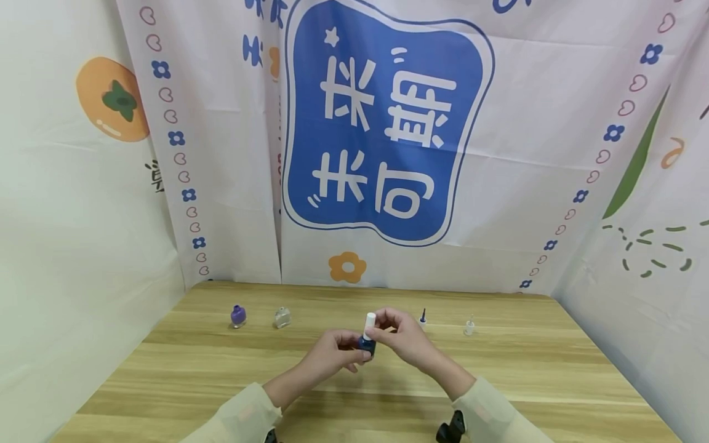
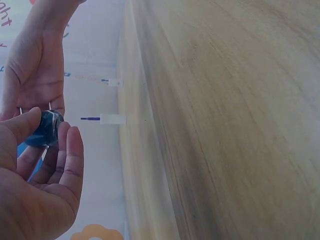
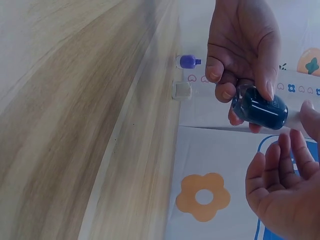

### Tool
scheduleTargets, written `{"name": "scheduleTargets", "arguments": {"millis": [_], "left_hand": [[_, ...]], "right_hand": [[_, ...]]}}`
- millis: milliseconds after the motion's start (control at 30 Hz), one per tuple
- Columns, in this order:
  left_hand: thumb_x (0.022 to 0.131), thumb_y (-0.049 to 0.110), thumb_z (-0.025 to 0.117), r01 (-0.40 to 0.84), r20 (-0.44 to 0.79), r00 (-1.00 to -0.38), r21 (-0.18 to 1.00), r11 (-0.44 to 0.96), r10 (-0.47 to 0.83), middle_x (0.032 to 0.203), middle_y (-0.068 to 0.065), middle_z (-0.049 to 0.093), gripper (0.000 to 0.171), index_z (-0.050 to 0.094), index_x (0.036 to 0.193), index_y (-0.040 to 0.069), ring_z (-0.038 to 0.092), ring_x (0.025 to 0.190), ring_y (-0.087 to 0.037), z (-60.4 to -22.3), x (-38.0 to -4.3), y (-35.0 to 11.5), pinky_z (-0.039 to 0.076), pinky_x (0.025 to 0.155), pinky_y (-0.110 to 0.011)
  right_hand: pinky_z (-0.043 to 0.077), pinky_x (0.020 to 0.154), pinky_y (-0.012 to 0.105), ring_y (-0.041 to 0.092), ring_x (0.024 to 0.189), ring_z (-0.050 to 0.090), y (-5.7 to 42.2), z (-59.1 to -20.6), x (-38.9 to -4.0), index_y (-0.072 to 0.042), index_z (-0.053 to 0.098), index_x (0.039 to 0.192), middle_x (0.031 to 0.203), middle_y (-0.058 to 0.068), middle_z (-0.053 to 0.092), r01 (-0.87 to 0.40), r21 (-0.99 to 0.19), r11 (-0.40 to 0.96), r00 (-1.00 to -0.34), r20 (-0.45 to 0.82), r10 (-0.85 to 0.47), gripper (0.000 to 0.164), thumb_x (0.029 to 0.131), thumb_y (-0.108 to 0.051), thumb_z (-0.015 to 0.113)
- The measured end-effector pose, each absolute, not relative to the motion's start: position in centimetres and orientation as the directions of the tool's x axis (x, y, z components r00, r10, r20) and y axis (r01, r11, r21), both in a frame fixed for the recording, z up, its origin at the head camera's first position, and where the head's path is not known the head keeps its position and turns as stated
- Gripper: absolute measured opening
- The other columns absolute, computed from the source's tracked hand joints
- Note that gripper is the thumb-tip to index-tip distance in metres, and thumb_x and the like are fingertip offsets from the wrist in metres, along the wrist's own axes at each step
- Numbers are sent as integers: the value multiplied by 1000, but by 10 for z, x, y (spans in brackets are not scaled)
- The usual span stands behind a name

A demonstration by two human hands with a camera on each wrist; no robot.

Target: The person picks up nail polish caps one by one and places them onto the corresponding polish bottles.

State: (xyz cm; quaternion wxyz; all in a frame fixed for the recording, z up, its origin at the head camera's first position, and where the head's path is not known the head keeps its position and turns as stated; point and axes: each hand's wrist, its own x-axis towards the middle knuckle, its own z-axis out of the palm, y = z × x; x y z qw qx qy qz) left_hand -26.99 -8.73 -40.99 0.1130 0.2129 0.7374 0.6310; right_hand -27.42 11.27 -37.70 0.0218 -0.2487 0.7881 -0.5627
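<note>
Above the middle of the table, my left hand (image 1: pixel 333 355) grips a dark blue nail polish bottle (image 3: pixel 262 109) by its glass body. My right hand (image 1: pixel 405 339) pinches the bottle's white cap (image 1: pixel 369 324) between thumb and fingers. The cap sits on the bottle's neck, and the bottle stands nearly upright, tilted slightly. In the left wrist view the bottle's glass (image 2: pixel 46 129) shows between the left thumb and fingertips, while the cap is hidden there behind the hands.
Back left on the wooden table (image 1: pixel 194 369) stand an uncapped purple polish bottle (image 1: pixel 238 316) and an uncapped clear one (image 1: pixel 282 317). Back right, a white cap with a purple brush (image 1: pixel 423 317) and another white cap (image 1: pixel 469 327) stand brush up. A printed cloth (image 1: pixel 509 234) hangs behind.
</note>
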Motion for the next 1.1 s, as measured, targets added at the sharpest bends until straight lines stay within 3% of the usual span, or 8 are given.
{"name": "scheduleTargets", "arguments": {"millis": [267, 533, 767, 1100], "left_hand": [[89, 17, 73, 186, 111, -894, 974, 133, 434, 93, -7, 68, 29, 68, 109, -3, 62, 83, -18, -410, -273, -87, 58, 67, -32], [87, 14, 74, 185, 116, -914, 972, 145, 390, 91, -7, 67, 27, 69, 107, -4, 61, 80, -18, -410, -276, -84, 58, 67, -33], [87, 8, 73, 205, 136, -921, 966, 157, 366, 90, -6, 67, 24, 68, 106, -6, 61, 77, -17, -410, -280, -83, 58, 66, -37], [85, 9, 76, 228, 173, -939, 960, 162, 299, 93, -9, 66, 26, 63, 103, -4, 63, 80, -17, -411, -292, -82, 58, 66, -33]], "right_hand": [[47, 66, 27, 19, 79, 55, 107, -356, -256, 0, 64, 94, 87, 5, 63, -366, -886, 283, -900, 260, -350, 11, 94, -11, 65], [49, 62, 27, 16, 77, 57, 108, -387, -280, -4, 66, 94, 86, 1, 64, -403, -861, 310, -898, 306, -316, 14, 93, -18, 67], [51, 71, 29, 17, 82, 59, 104, -393, -285, -9, 66, 92, 86, -2, 64, -454, -824, 339, -884, 368, -288, 17, 93, -25, 68], [52, 70, 29, 15, 84, 59, 98, -393, -292, -9, 66, 91, 86, -2, 64, -456, -808, 372, -889, 396, -229, 13, 92, -22, 69]]}}
